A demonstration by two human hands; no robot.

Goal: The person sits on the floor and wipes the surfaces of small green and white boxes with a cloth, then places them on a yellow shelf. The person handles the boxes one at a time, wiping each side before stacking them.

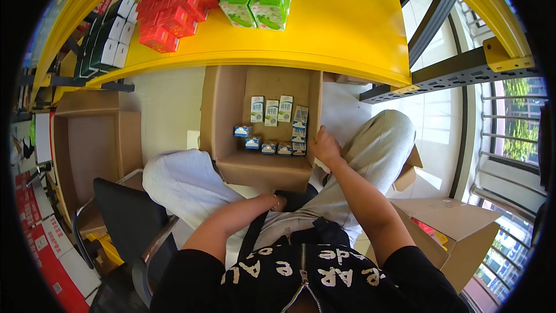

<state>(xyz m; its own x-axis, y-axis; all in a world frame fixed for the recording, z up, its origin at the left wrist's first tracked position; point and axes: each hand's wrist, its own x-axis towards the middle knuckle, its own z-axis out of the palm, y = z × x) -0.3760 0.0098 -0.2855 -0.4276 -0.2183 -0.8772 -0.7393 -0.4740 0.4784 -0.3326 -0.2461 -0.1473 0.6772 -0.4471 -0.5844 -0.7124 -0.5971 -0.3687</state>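
Note:
An open cardboard box (pixel 263 174) stands on the floor between my knees. Inside, three white-and-blue milk cartons (pixel 271 113) lie with their printed faces up. Several more milk cartons (pixel 269 148) stand on end along the near side, and a row of others (pixel 299 130) lines the right wall. My right hand (pixel 326 145) is curled at the box's right edge; whether its fingers grip that edge cannot be made out. My left hand (pixel 279 203) rests low at my lap, just below the box, its fingers mostly hidden.
A yellow shelf (pixel 343 21) overhangs the box's far side, bearing red packs (pixel 173 8), green cartons (pixel 258 0) and dark-and-white boxes (pixel 108 39). An open box (pixel 97 148) and black chair (pixel 130 200) stand left. Another box (pixel 460 221) sits right, near a barred window.

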